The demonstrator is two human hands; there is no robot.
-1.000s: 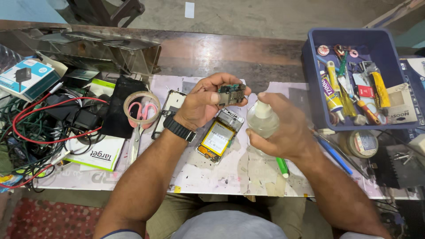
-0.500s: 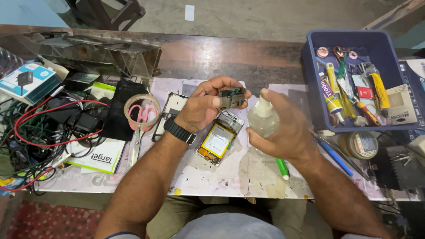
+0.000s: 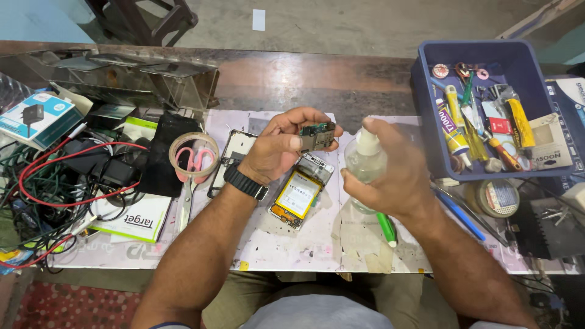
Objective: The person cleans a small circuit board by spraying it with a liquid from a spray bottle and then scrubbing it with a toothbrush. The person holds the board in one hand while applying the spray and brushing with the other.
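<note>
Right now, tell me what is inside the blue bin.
The blue bin holds glue tubes, a yellow-handled tool, small packets and other tools. Whatever lies beneath that pile is covered. Both hands work outside it.

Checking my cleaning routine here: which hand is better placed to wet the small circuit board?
Probably the right hand: it grips the clear spray bottle, a finger on the nozzle aimed toward the circuit board. The left hand is busy pinching that board.
</note>
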